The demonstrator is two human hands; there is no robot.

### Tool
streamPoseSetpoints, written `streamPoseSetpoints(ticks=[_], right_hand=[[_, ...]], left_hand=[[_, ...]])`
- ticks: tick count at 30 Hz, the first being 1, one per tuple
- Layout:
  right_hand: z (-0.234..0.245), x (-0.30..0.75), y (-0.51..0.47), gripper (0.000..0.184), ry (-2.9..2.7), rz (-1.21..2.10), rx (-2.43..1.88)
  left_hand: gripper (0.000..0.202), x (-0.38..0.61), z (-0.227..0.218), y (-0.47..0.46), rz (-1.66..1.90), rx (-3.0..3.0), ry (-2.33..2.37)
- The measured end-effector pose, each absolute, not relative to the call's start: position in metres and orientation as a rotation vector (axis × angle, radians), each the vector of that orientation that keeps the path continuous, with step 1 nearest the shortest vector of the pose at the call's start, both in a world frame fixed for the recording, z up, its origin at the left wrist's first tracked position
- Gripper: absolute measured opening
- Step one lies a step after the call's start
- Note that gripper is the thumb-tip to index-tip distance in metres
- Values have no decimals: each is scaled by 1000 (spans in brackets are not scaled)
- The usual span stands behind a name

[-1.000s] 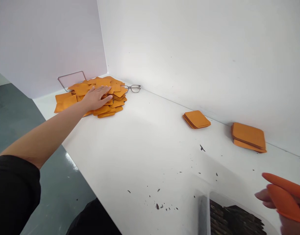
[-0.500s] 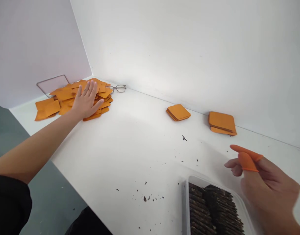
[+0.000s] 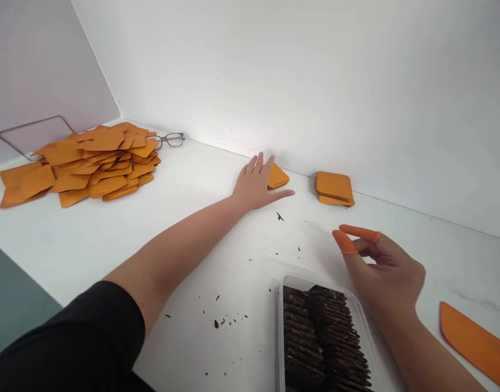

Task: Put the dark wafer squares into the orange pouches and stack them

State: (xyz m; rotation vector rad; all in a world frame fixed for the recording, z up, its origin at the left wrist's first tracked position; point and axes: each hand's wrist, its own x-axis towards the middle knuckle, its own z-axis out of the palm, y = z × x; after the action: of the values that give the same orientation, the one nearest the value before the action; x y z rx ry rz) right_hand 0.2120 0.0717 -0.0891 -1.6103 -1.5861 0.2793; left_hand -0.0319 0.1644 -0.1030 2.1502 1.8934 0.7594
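My left hand [image 3: 256, 185], fingers spread, reaches over a small stack of orange squares [image 3: 278, 177] against the back wall and covers its left part. Whether the palm presses on the stack I cannot tell. My right hand [image 3: 384, 267] hovers right of the box with nothing visible in it; orange finger cots [image 3: 360, 232] cover its thumb and index finger, which are stretched out with tips close together. Below it stands a clear plastic box [image 3: 280, 326] with two rows of dark, thin pieces [image 3: 337, 326] packed on edge.
A large loose heap of orange squares [image 3: 107, 158] lies at the far left, beside eyeglasses [image 3: 174, 140] and a thin metal frame [image 3: 31, 128]. Another orange stack [image 3: 334, 187] sits by the wall. An orange piece [image 3: 474, 340] lies at the right edge. Dark crumbs [image 3: 217, 324] dot the white table.
My left hand has left the big orange heap and moved right to the small stack. The view has turned right, bringing in the orange piece at the right edge.
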Motion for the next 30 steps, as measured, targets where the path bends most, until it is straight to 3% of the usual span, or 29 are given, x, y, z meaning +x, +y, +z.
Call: streamPoseSetpoints(ticks=[2, 6, 9, 19, 30], right_hand=[[-90, 212, 72, 36, -1587, 295, -1607], [-91, 209, 72, 37, -1579, 341, -1585], [-92, 208, 71, 45, -1577, 371, -1557], [-100, 213, 74, 64, -1581, 432, -1475], [-97, 213, 78, 68, -1548, 432, -1540]], left_hand=[[105, -24, -103, 179, 708, 2116, 1900], [67, -23, -108, 186, 747, 2128, 1894], [55, -24, -112, 185, 810, 2129, 1871], [47, -33, -105, 169, 958, 1915, 1426], [61, -15, -100, 151, 918, 1827, 1303]])
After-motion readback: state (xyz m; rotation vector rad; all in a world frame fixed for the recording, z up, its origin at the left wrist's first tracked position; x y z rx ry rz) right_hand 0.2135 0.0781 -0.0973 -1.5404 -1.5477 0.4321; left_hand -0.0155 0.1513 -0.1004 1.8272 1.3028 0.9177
